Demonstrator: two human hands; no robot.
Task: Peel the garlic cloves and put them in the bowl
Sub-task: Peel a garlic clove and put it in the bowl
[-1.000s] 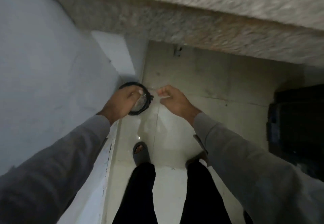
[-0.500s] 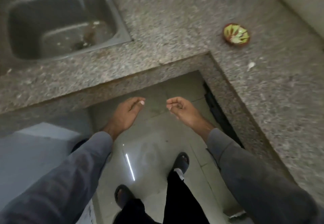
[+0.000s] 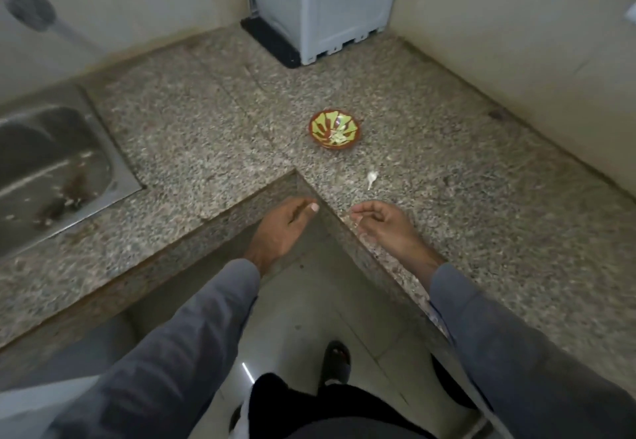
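A small brown bowl (image 3: 335,128) with a green-yellow pattern sits on the granite counter (image 3: 206,136), with pale peeled garlic pieces inside. One unpeeled white garlic clove (image 3: 371,178) lies on the counter a short way in front of the bowl. My left hand (image 3: 282,228) hovers at the counter's inner corner, fingers relaxed and holding nothing. My right hand (image 3: 382,228) hovers over the counter edge just short of the clove, fingers loosely curled. A pale fleck shows by its fingertips; I see nothing gripped.
A steel sink (image 3: 51,170) is set into the counter at the left. A grey-white appliance (image 3: 320,5) stands in the back corner against the walls. Below me are the tiled floor (image 3: 296,318) and my sandalled foot (image 3: 337,357).
The view swung up from a dark bin on the floor to the counter. Both hands rose from over the bin to the counter's inner corner, nearer the bowl and clove.
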